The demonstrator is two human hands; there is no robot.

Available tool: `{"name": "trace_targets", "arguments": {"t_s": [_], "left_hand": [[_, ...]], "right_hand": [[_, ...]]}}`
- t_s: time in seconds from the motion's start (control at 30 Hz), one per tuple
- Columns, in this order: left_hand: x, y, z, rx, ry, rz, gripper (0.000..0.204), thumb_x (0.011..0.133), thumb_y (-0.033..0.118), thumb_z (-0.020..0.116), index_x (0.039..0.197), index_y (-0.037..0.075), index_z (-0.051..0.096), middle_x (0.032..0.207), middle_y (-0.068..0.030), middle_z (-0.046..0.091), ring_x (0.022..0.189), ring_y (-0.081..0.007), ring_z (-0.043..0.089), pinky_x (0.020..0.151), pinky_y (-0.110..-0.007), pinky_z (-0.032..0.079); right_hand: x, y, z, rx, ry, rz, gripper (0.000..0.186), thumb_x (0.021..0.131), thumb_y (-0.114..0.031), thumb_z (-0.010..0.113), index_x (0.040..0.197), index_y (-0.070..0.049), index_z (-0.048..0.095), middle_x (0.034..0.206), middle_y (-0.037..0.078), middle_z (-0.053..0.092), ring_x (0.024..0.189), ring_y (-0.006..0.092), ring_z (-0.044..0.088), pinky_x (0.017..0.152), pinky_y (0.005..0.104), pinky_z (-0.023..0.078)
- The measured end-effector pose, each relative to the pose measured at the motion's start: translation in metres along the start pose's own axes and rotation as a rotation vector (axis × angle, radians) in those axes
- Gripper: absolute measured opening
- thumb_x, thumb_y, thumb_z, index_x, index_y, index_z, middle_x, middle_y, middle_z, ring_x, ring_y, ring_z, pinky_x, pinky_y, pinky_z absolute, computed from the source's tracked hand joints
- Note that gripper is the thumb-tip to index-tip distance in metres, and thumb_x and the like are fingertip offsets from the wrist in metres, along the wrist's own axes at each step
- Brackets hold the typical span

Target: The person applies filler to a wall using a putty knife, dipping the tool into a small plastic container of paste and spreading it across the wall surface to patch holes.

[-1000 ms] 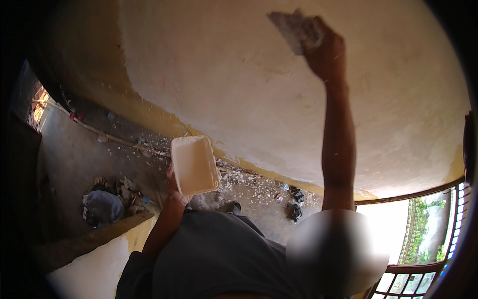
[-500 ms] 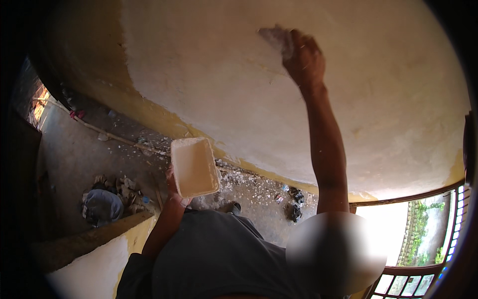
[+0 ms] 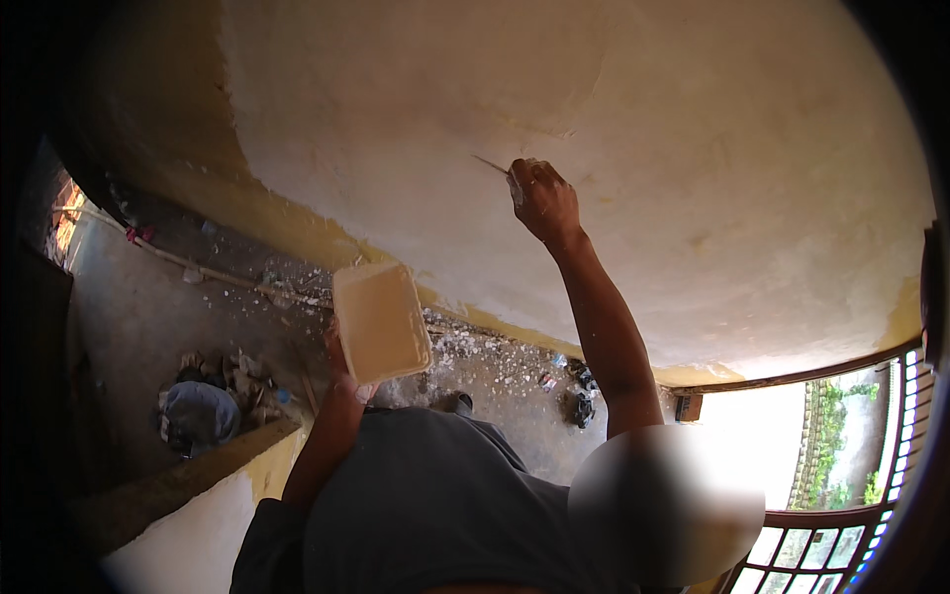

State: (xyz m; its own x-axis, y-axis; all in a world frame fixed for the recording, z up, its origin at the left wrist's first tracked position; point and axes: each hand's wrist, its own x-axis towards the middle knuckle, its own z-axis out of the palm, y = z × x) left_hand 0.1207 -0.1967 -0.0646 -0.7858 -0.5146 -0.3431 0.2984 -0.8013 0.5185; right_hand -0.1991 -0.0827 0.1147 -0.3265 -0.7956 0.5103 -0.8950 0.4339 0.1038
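My right hand point(image 3: 542, 201) is raised against the cream plastered wall point(image 3: 693, 148) and grips a thin putty knife point(image 3: 492, 165), whose blade points left and lies against the plaster. My left hand point(image 3: 344, 376) holds a shallow rectangular cream tray point(image 3: 381, 322) by its lower edge, tilted, at chest height and well below and left of the knife. The tray's inside looks smeared with pale paste.
Plaster chips point(image 3: 475, 346) litter the concrete floor along the yellow base of the wall. A dark bundle with rubbish point(image 3: 198, 411) lies at the left, small dark objects point(image 3: 582, 404) near the wall. A low ledge point(image 3: 198, 485) runs lower left; a barred window point(image 3: 841, 535) lower right.
My right hand has swept down and to the left across the wall, and the knife blade now shows edge-on. The left hand with the tray has stayed in place.
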Motion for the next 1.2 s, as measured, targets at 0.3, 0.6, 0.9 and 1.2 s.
{"name": "trace_targets", "arguments": {"t_s": [0.3, 0.6, 0.9, 1.2], "left_hand": [[-0.012, 0.019, 0.038, -0.197, -0.097, -0.11, 0.056, 0.099, 0.054, 0.036, 0.134, 0.013, 0.052, 0.122, -0.0068, 0.059, 0.11, -0.0266, 0.06, 0.094, -0.045, 0.051], [-0.01, 0.008, 0.028, -0.213, -0.011, -0.129, 0.054, 0.098, 0.053, 0.04, 0.13, 0.012, 0.055, 0.118, -0.0066, 0.061, 0.107, -0.0261, 0.061, 0.091, -0.044, 0.052], [-0.004, 0.005, 0.016, -0.18, -0.109, -0.043, 0.051, 0.1, 0.049, 0.039, 0.132, 0.012, 0.054, 0.121, -0.0066, 0.061, 0.11, -0.0256, 0.06, 0.092, -0.042, 0.052], [-0.004, 0.01, 0.008, -0.211, -0.05, -0.054, 0.051, 0.1, 0.05, 0.039, 0.134, 0.014, 0.052, 0.125, -0.0065, 0.06, 0.114, -0.0271, 0.059, 0.096, -0.048, 0.051]], "right_hand": [[0.094, 0.06, -0.219, -0.104, 0.315, 0.193, 0.019, 0.083, -0.019, 0.069, 0.097, -0.008, 0.062, 0.097, 0.018, 0.07, 0.09, 0.0409, 0.066, 0.074, 0.0466, 0.054], [0.051, 0.003, -0.093, 0.249, 0.108, 0.118, 0.013, 0.083, -0.013, 0.067, 0.09, -0.008, 0.057, 0.088, 0.016, 0.067, 0.084, 0.0408, 0.065, 0.07, 0.0495, 0.052], [0.05, 0.018, -0.037, 0.025, 0.119, 0.09, 0.023, 0.087, -0.014, 0.059, 0.109, -0.009, 0.057, 0.098, 0.019, 0.067, 0.093, 0.041, 0.065, 0.077, 0.0503, 0.055], [0.086, 0.008, -0.12, 0.325, 0.297, 0.104, 0.018, 0.075, -0.006, 0.07, 0.087, -0.006, 0.057, 0.081, 0.016, 0.066, 0.077, 0.0379, 0.065, 0.07, 0.0423, 0.053]]}}
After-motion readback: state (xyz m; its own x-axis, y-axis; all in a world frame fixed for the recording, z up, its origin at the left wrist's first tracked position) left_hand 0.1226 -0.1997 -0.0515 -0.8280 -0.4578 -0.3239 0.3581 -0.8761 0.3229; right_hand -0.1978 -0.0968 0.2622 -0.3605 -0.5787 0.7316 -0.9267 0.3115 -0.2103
